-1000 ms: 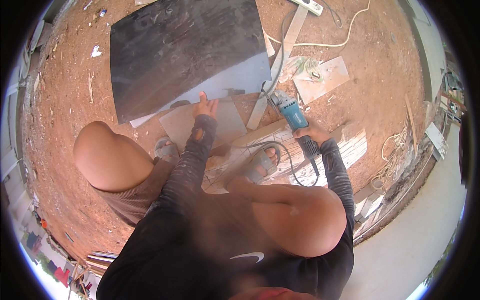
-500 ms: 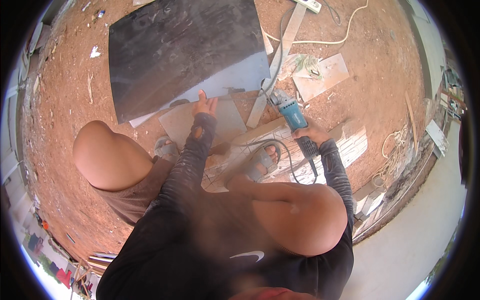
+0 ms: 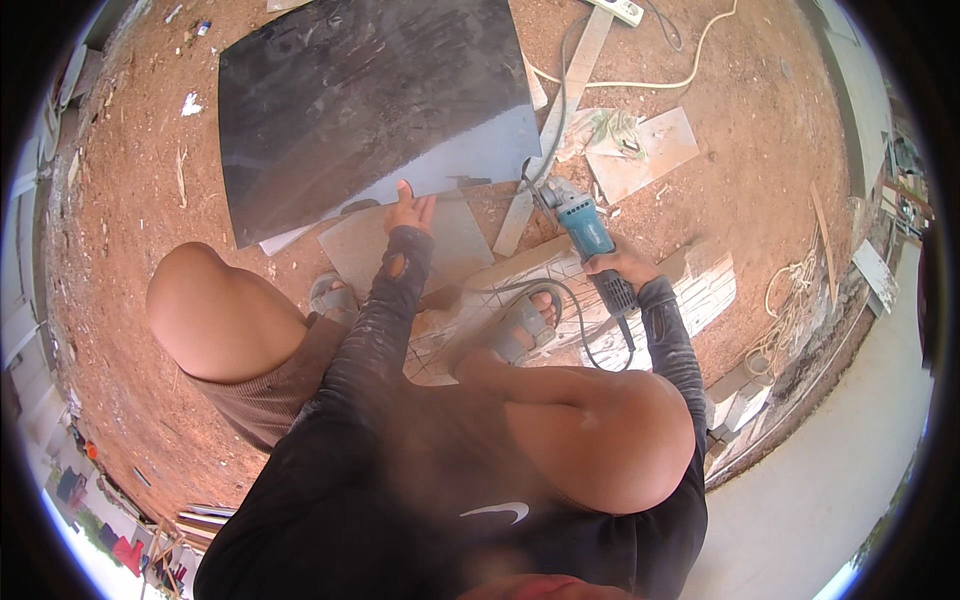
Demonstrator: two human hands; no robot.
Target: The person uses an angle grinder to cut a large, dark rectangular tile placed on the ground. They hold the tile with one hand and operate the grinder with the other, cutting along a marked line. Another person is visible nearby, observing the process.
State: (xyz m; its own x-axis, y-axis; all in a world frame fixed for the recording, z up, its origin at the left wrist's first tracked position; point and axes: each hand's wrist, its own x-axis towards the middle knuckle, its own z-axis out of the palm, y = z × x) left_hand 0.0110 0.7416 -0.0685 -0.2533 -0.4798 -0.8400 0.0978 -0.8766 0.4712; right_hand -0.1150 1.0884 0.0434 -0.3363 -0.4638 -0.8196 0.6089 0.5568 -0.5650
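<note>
A large glossy black slab, like a tile (image 3: 370, 110), lies ahead of me, its near edge raised off the ground. At that edge is my left hand (image 3: 409, 212), closed on it with one digit over the top face and the other fingers at the edge. My right hand (image 3: 622, 262) is wrapped round the body of a teal and black angle grinder (image 3: 587, 228). The grinder's head is by the slab's near right corner, its disc seen nearly edge-on. Whether the disc touches the slab, I cannot tell. A dark cord trails from the grinder's rear past my foot.
Under the slab's near side lies a grey tile piece (image 3: 450, 235). Pale grooved boards (image 3: 690, 290) lie beneath my sandalled foot (image 3: 525, 330). Further right are a tile offcut (image 3: 660, 150), a long strip (image 3: 575, 95), a power strip (image 3: 622, 10) and tangled rope (image 3: 785, 310) on reddish soil.
</note>
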